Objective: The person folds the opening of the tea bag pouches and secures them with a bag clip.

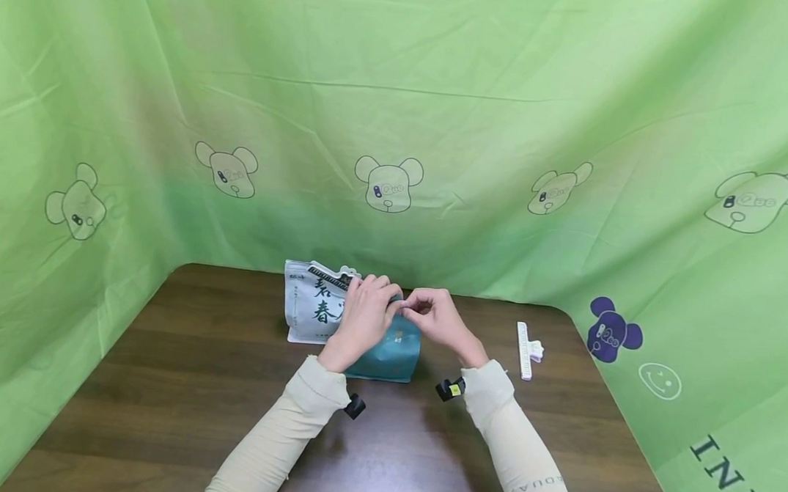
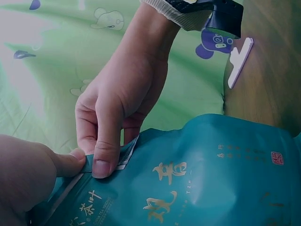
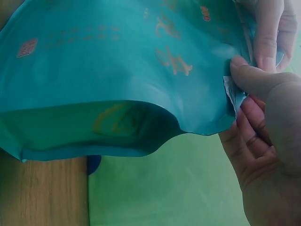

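A teal tea pouch (image 1: 389,354) with gold lettering stands upright on the table, partly covered by the hands. My left hand (image 1: 367,314) pinches its top edge between thumb and fingers. Close beside it, my right hand (image 1: 438,320) pinches the same edge near the corner. In the left wrist view the right thumb presses on the pouch's front (image 2: 188,169), next to a short pale strip along the rim. The right wrist view shows the folded corner under the right thumb and the pouch's hollow side gusset (image 3: 117,125).
Behind and left of the teal pouch stands a white pouch (image 1: 308,308) with dark green characters, a white bag clip (image 1: 330,274) across its top. A second white clip (image 1: 525,351) lies on the wooden table (image 1: 216,385) at right. A green printed cloth (image 1: 393,114) hangs around the table.
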`<state>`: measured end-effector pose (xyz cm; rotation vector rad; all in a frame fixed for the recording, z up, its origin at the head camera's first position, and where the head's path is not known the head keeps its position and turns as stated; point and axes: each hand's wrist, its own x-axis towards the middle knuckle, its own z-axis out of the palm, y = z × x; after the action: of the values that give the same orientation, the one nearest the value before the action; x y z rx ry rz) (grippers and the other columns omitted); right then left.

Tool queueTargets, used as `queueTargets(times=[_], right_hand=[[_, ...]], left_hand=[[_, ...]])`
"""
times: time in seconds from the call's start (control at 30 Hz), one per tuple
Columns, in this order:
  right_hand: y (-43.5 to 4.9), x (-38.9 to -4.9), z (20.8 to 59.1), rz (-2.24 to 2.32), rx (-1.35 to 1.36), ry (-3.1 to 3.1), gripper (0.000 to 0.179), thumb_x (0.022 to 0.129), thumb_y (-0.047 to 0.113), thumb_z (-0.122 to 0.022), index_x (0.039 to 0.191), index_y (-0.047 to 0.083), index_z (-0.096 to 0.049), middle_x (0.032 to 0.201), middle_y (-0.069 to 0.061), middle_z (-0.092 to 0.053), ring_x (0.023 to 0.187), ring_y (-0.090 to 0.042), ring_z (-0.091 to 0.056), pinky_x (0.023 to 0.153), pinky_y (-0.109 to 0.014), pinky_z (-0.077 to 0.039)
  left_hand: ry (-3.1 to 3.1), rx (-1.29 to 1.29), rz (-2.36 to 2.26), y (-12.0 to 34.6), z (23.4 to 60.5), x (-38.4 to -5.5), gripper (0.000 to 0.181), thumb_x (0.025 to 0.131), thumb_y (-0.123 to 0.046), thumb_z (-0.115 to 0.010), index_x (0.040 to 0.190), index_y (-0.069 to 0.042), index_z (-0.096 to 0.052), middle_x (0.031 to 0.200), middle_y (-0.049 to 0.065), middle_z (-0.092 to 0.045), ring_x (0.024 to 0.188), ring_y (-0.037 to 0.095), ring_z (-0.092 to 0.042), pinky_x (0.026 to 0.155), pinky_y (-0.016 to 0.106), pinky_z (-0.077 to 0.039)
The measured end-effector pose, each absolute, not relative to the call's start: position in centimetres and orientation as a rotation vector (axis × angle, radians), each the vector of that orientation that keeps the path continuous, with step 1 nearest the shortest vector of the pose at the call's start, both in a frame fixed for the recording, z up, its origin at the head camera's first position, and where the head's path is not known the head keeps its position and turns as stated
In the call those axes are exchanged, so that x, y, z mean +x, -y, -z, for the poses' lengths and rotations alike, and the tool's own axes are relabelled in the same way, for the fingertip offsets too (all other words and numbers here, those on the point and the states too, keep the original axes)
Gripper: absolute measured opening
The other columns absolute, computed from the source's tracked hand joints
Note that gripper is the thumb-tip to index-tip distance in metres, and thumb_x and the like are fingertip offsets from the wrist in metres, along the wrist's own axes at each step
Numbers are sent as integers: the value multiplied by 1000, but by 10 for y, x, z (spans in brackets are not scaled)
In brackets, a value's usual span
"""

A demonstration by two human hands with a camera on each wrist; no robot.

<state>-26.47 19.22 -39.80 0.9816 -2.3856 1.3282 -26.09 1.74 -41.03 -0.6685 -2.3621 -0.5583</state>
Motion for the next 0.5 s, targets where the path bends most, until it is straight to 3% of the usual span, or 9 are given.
queueTargets(times=[0.3, 0.5], right_hand=[[-196, -263, 403, -1366, 1004, 2339, 10, 87, -7, -74, 97, -6, -78, 87, -17, -74, 76, -4, -68, 68, -28, -60], [-194, -265, 406, -1408, 1011, 2272, 6, 87, -10, -73, 91, -7, -77, 88, -19, -74, 78, -6, -69, 70, -23, -59]], left_hand=[[2367, -697, 587, -14, 409, -260, 7, 93, -26, -75, 94, -19, -74, 83, -4, -61, 79, 18, -55, 78, 37, -38], [2340, -720, 618, -13, 409, -260, 17, 102, -25, -63, 93, -17, -75, 83, -3, -62, 79, 18, -55, 79, 38, -39]])
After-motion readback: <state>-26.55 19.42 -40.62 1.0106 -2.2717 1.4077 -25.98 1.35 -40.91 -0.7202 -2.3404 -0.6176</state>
